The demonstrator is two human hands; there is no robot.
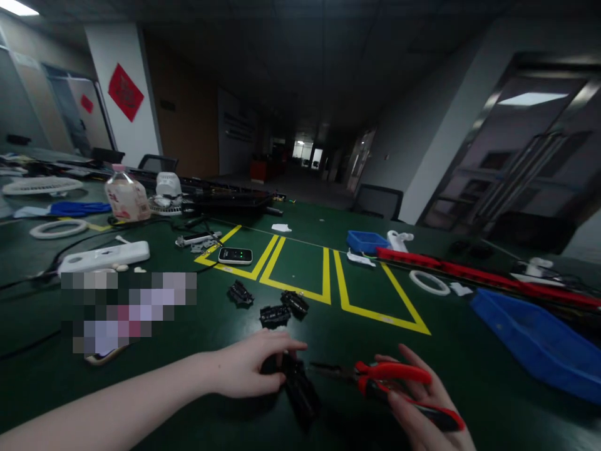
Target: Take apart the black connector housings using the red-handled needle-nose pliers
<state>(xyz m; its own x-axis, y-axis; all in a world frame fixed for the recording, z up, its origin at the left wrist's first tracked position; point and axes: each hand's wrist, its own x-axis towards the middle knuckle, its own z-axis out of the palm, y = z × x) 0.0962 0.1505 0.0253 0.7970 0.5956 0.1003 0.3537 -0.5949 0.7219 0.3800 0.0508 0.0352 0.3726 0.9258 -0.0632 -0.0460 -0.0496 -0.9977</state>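
Observation:
My left hand (260, 363) reaches in from the lower left, its thumb and fingers closed around a black part (300, 388) low in the middle of the view. From the right, my right hand (425, 401) holds red-handled pliers (366, 374), whose dark jaws point left toward that part. Whether the jaws touch it is too dark to tell. Beyond my left hand lie three more black parts: one (241, 293) at the left, one (275, 315) in the middle and one (295, 303) at the right.
Yellow tape outlines (326, 275) mark the green table (206, 332). On the right are a large blue tray (535, 344), a white ring (429, 283) and a small blue tray (367, 241). A black device (235, 255), power strip (106, 257) and bottle (126, 197) stand left.

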